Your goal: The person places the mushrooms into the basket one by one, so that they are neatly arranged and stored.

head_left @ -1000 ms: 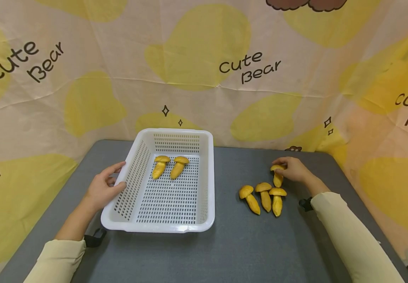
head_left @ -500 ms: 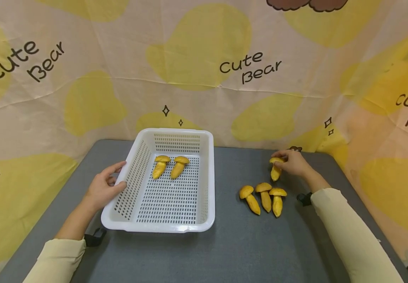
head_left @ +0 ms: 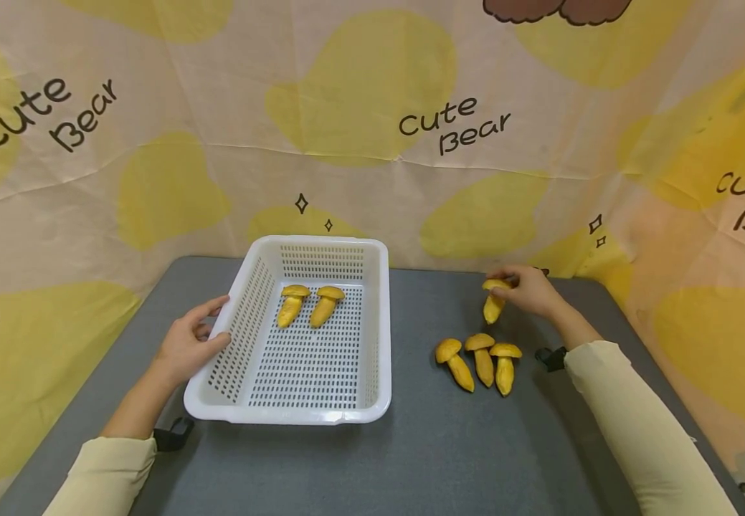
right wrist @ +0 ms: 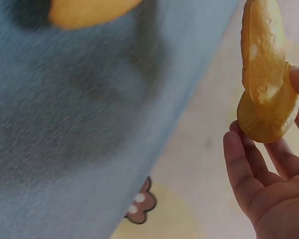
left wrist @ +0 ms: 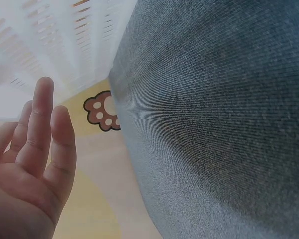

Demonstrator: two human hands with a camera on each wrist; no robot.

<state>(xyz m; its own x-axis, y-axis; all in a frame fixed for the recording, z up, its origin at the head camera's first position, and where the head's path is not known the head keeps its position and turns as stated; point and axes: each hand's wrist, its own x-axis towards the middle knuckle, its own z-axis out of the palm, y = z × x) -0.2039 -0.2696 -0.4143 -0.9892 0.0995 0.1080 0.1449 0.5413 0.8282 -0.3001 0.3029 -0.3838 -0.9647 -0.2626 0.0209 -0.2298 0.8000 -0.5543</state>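
Note:
In the head view, my right hand (head_left: pixel 530 288) pinches a yellow toy mushroom (head_left: pixel 494 307) by its cap, above the right part of the table. The right wrist view shows the held mushroom (right wrist: pixel 263 74) between thumb and fingers, stem upward in that picture. Below it lie three similar mushrooms (head_left: pixel 483 364) in a loose row. My left hand (head_left: pixel 186 344) rests at the left rim of a white perforated plastic basket (head_left: pixel 381 373); its thumb and index fingertips touch there. Its other fingers (left wrist: pixel 42 114) stand loosely extended beside the wall. Two mushrooms (head_left: pixel 325 308) lie inside the basket.
The dark grey tabletop (head_left: pixel 424 459) bears the basket left of centre and the loose mushrooms at right. A printed cloth (head_left: pixel 353 107) with yellow patches and lettering hangs behind the table. Black straps (head_left: pixel 551 358) circle both wrists.
My right hand has lifted the mushroom and moved it to the left and away from the other three. The left hand, the basket and its two mushrooms stay put.

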